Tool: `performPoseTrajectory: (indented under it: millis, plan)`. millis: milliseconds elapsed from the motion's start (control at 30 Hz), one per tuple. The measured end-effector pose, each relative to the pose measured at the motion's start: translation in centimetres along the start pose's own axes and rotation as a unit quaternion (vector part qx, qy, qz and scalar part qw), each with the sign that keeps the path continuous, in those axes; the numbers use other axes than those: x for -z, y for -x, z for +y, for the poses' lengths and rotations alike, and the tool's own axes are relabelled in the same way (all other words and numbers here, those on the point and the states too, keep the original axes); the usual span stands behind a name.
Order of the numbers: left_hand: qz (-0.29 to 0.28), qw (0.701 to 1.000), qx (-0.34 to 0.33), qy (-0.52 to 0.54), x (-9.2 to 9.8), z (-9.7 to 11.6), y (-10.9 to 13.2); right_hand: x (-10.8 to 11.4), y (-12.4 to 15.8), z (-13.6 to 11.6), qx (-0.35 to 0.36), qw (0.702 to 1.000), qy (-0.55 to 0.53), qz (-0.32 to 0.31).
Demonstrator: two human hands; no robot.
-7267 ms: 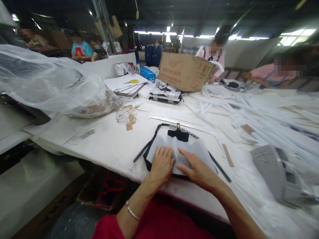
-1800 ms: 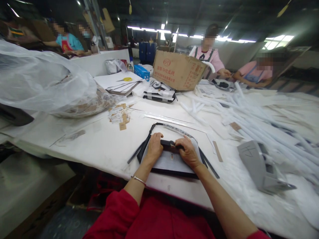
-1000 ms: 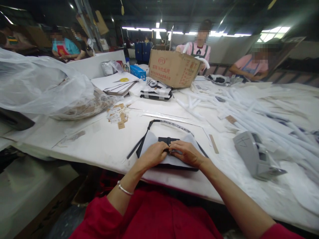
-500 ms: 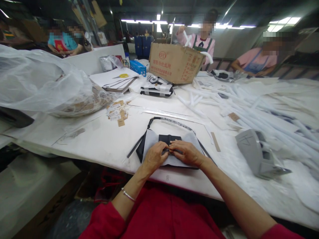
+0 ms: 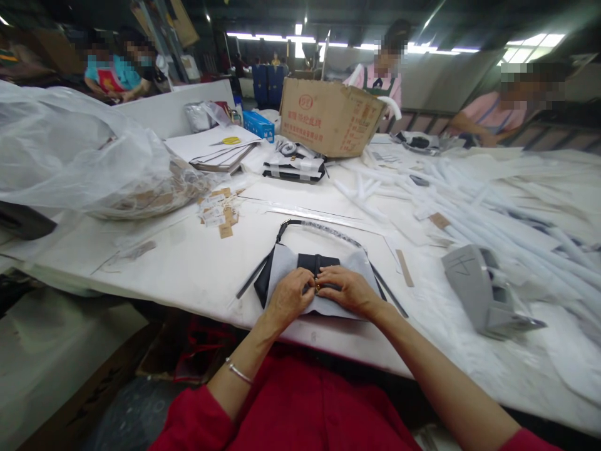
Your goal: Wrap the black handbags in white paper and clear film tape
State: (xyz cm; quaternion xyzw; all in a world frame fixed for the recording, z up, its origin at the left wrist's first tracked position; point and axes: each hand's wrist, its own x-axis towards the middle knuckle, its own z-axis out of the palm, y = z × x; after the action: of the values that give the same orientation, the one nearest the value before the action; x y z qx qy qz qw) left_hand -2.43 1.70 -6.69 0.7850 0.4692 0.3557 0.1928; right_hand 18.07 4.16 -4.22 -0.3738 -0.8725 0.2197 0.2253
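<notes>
A small black handbag [image 5: 265, 283] lies flat near the table's front edge, its front covered by a sheet of grey wrapping paper [image 5: 286, 263]. Its black strap [image 5: 323, 228] loops away from me. A black flap tab [image 5: 319, 263] folds down over the paper. My left hand [image 5: 288, 297] and my right hand [image 5: 350, 289] meet at the tab's lower end, fingers curled and pinching around a small metal clasp [image 5: 317, 287]. Both wrists rest over the bag.
A grey moulded piece [image 5: 483, 294] lies to the right, with white foam tubes [image 5: 493, 207] beyond. Paper tags [image 5: 220, 213] and a large clear plastic bag [image 5: 89, 156] are left. A cardboard box [image 5: 331, 119] and wrapped bags [image 5: 293, 169] stand farther back. Other people work across the table.
Earlier my hands smoothed the paper flat, then gripped the bag's top edge. They have since come together at the flap's clasp and barely moved over the last second.
</notes>
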Motion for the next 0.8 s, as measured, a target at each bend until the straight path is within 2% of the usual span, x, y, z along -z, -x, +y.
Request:
performPoseTrajectory:
  millis: [100,200,333,467,667,800]
  plan:
    - [0.012,1.0,-0.021,0.006,0.0,-0.2,0.2,0.0,-0.1,-0.2,-0.019,1.0,-0.003,-0.011]
    - [0.014,0.996,-0.081,0.015,0.3,-0.1,0.5,0.1,-0.3,-0.1,-0.04,0.999,-0.035,-0.012]
    - [-0.002,0.99,-0.141,-0.02,0.6,0.1,0.9,-0.2,-0.1,0.4,-0.037,0.997,-0.066,0.002]
    - [-0.005,0.982,-0.176,-0.063,0.6,0.2,1.4,-0.5,0.0,0.5,-0.024,0.999,-0.033,0.008]
    - [-0.019,0.979,-0.189,-0.068,0.3,-0.1,1.6,0.5,-1.0,-0.9,-0.003,0.998,0.052,-0.041]
    - [-0.024,0.985,-0.151,-0.083,0.3,0.1,1.3,0.9,-1.7,-1.7,-0.003,0.992,0.106,-0.069]
